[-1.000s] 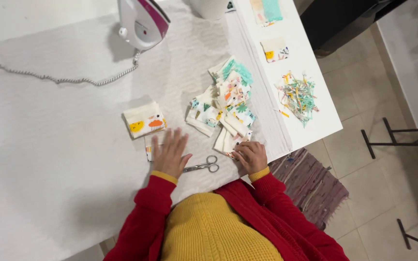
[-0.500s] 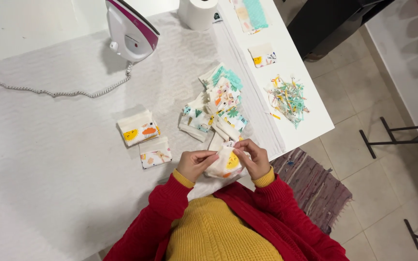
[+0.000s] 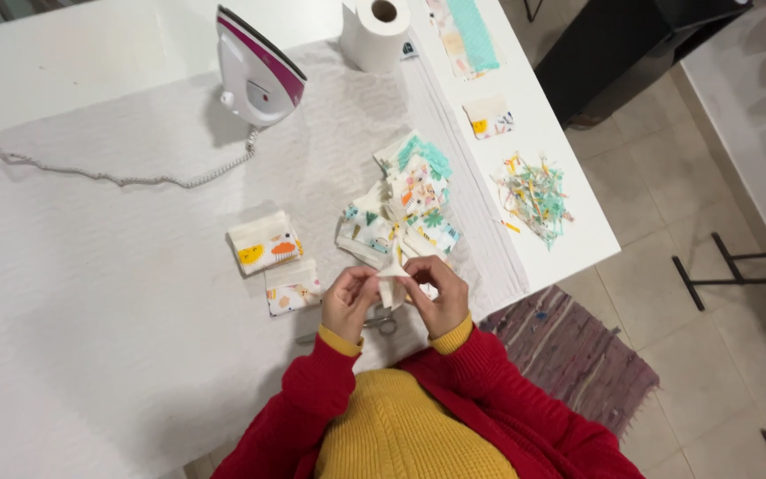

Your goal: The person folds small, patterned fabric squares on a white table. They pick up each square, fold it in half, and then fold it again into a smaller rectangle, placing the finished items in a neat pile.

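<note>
A: Where was the fabric piece (image 3: pixel 391 286) found, and how was it held?

B: It was held just above the near edge of the white table (image 3: pixel 90 372), in front of the person's chest. It was pinched between the left hand (image 3: pixel 348 302) and the right hand (image 3: pixel 436 297), each closed on one side of it, the fingers drawn together.

A: Orientation?

B: Its long axis was seen running roughly up and down, top end toward the pile of printed fabric pieces (image 3: pixel 401 208), just beyond the hands. Finer facing could not be told.

A: Room around the hands?

B: Scissors (image 3: pixel 374 325) were noted directly beneath, partly hidden. Two folded pieces (image 3: pixel 275 262) lay near the left hand. Open cloth surface was recorded further left. To the right, the table edge was close, with a rug (image 3: pixel 569 355) on the floor past it. The iron (image 3: pixel 257 71) and paper roll (image 3: pixel 376 34) stood well apart, at the far side.
</note>
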